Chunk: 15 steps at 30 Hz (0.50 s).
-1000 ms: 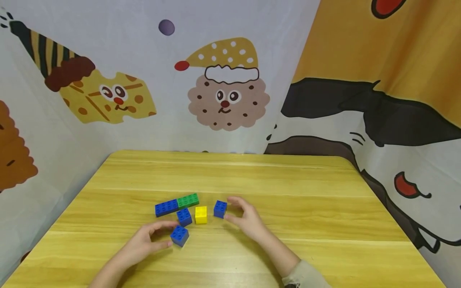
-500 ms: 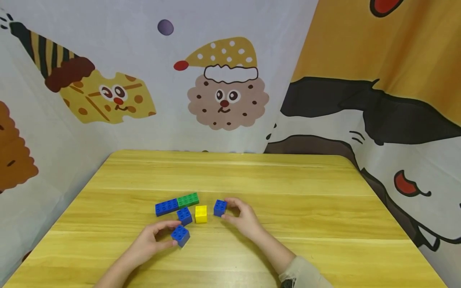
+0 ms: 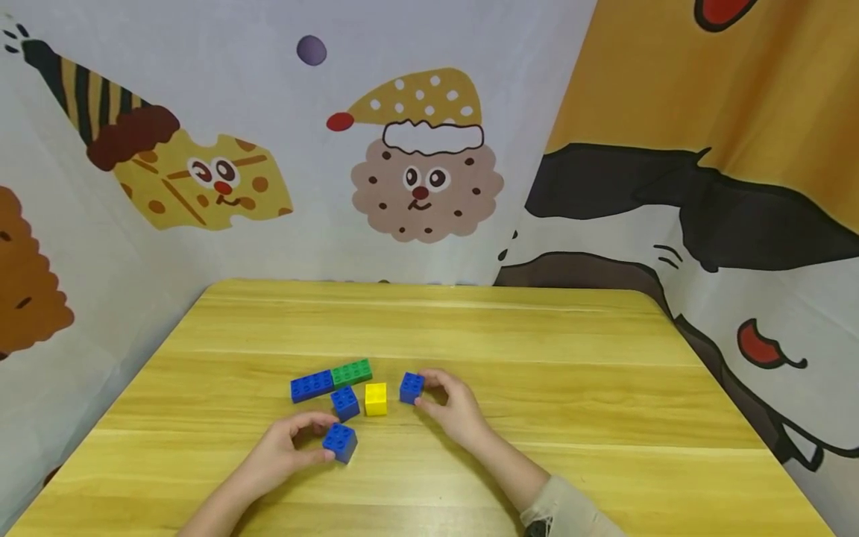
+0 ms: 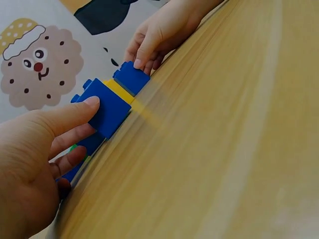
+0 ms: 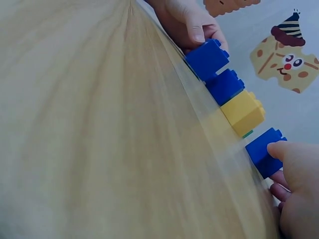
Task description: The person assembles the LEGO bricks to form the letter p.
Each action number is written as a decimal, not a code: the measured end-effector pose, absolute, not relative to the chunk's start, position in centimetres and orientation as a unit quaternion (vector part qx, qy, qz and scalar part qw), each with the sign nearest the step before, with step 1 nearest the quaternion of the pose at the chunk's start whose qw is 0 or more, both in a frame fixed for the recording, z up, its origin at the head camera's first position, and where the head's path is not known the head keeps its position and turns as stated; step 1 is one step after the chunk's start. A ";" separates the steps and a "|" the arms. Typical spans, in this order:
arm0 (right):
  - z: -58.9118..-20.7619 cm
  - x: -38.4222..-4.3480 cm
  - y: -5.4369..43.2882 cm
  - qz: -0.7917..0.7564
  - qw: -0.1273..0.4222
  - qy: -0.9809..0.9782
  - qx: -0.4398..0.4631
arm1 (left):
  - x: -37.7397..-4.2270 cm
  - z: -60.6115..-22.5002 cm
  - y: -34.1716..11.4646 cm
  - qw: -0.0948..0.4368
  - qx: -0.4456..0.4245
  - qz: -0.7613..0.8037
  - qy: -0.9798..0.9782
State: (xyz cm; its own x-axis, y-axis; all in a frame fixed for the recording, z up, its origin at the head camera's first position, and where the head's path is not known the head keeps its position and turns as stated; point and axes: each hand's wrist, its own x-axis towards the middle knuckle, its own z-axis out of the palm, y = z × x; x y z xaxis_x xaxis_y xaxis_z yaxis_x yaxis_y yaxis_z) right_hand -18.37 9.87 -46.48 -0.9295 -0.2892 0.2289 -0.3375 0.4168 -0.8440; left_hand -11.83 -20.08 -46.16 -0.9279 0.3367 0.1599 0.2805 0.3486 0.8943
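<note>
Head view gives me two hands set apart, each pinching a cube between thumb and fingers near the middle of the table point(image 3: 537, 343): left hand point(image 3: 285, 449) on the near blue cube point(image 3: 340, 444), right hand point(image 3: 458, 409) on the outer blue cube point(image 3: 411, 388). Uneven thumb pressure could twist the near one into the middle blue block point(image 3: 345, 403); whether they touch, I can't quite tell. Sliding the outer one left too fast might knock the yellow block point(image 3: 376, 400) askew. Both pinched cubes look smooth-sided, studs up.
</note>
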 end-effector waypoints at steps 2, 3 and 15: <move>-46.5 -18.3 10.0 0.510 0.023 -0.839 0.187 | -11.8 -46.1 -20.0 0.021 0.189 0.543 0.818; -46.5 -18.3 10.0 0.512 0.023 -0.838 0.188 | -11.8 -46.1 -19.9 0.018 0.190 0.546 0.816; -46.8 -17.8 11.6 0.539 0.021 -0.820 0.192 | -11.3 -45.8 -18.2 -0.018 0.212 0.563 0.798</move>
